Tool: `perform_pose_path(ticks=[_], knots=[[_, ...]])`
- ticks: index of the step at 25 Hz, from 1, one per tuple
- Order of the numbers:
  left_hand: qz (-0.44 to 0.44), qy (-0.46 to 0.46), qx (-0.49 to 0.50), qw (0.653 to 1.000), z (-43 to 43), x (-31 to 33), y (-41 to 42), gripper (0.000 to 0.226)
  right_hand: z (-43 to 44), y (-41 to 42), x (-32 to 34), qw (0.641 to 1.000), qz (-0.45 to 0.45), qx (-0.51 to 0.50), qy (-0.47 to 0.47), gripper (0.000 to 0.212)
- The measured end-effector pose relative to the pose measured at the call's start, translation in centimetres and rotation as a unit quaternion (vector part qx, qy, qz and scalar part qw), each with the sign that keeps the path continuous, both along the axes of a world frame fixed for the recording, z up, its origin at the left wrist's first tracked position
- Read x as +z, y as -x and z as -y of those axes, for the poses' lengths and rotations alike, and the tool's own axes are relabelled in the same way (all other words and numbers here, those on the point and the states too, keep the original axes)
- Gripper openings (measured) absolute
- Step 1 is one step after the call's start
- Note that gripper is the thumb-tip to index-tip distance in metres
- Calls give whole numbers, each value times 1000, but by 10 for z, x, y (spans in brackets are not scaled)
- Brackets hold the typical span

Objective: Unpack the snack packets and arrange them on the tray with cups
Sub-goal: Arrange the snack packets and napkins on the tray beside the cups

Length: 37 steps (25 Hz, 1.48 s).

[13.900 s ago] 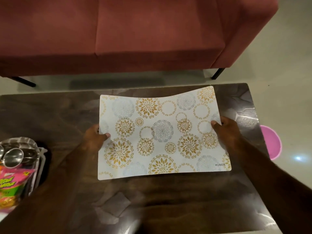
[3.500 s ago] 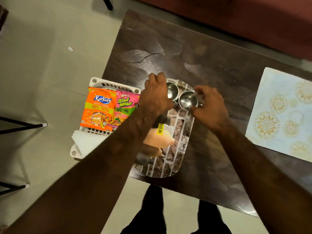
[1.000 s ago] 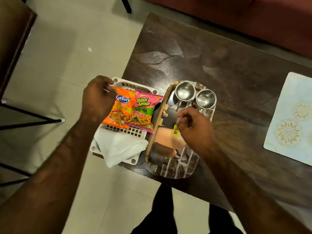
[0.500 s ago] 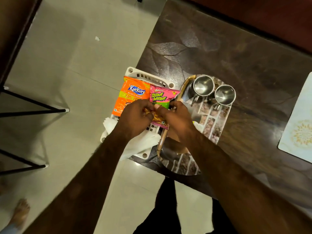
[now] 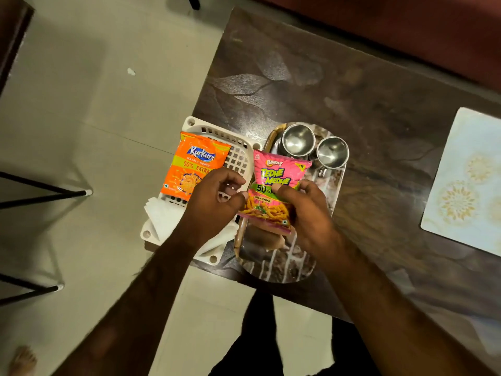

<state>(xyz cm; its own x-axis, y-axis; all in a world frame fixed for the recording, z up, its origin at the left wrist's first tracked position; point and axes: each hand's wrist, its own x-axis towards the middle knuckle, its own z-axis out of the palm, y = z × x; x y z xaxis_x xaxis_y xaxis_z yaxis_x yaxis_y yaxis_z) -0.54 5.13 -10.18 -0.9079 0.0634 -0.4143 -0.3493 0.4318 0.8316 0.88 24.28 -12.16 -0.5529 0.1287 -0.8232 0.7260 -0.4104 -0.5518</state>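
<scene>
A pink Bingo snack packet is held above the left part of the brick-patterned tray. My right hand grips its right side and my left hand pinches its left edge. An orange Kurkure packet lies in the white plastic basket to the left of the tray. Two steel cups stand side by side at the tray's far end. A tan object on the tray is mostly hidden under the packet and my hands.
The basket overhangs the dark table's left edge and holds a white cloth. A floral placemat lies at the right. Black metal legs stand on the floor to the left. A red sofa is behind the table.
The pink packet has come up out of the basket and moved right, over the tray, in both hands. The orange packet stays in the basket.
</scene>
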Motion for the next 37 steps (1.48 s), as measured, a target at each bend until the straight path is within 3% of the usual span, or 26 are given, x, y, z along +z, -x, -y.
perform_pose_path(ticks=[4,9,15,20,24,26,29,37], knots=[[3,5,-45,999,-20,-4,6,19,-43,-23,-7,999,35,10,-6,40],[0,42,10,999,-1,-5,21,17,-73,-44,-13,995,92,1,-23,37],[-21,170,105,980,48,1,41,22,-76,-34,-18,979,65,59,-185,33],[38,329,84,940,77,-12,55,60,-79,-26,-21,963,78,62,-251,48],[138,335,48,931,72,-29,63,85,-81,-22,-16,957,71,45,-276,64],[132,350,26,927,69,-35,63,81,-80,-24,-4,928,61,32,-367,68],[90,379,18,921,71,-40,60,73,-77,-29,14,879,12,61,-473,58],[75,393,23,916,71,-31,55,53,-51,-41,23,870,-87,173,-454,38]])
